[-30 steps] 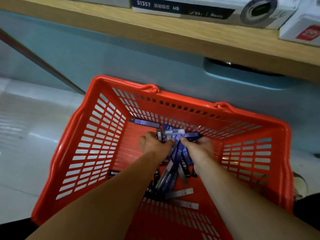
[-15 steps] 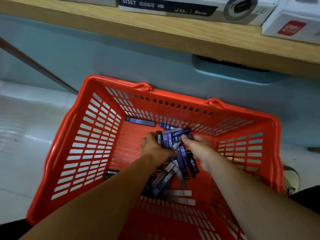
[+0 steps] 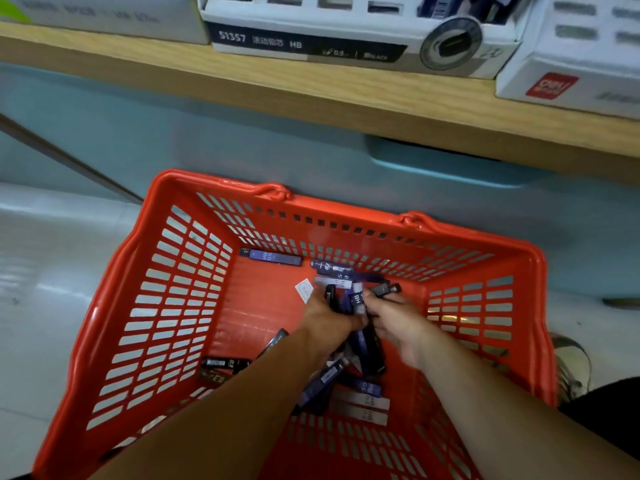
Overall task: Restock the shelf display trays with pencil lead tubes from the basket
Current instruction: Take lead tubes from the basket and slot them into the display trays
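A red plastic basket [image 3: 166,306] stands on the floor below the shelf. Several purple, black and white pencil lead tubes lie loose on its bottom, one purple tube [image 3: 272,257] alone near the far wall. My left hand [image 3: 327,318] grips a bundle of lead tubes [image 3: 356,301] upright in the middle of the basket. My right hand [image 3: 398,320] pinches the same bundle from the right side. A white display tray [image 3: 311,46] marked S1357 HB sits on the wooden shelf above, with slots along its top.
The wooden shelf edge [image 3: 311,98] runs across the top. A white box with a red logo [image 3: 571,81] stands at the right, another white box [image 3: 104,15] at the left. A small white label [image 3: 304,289] lies in the basket. Pale floor tiles [image 3: 52,271] lie to the left.
Both hands have drawn the tubes together into a tighter bundle and shifted slightly. The view has tilted up, so more of the shelf trays shows.
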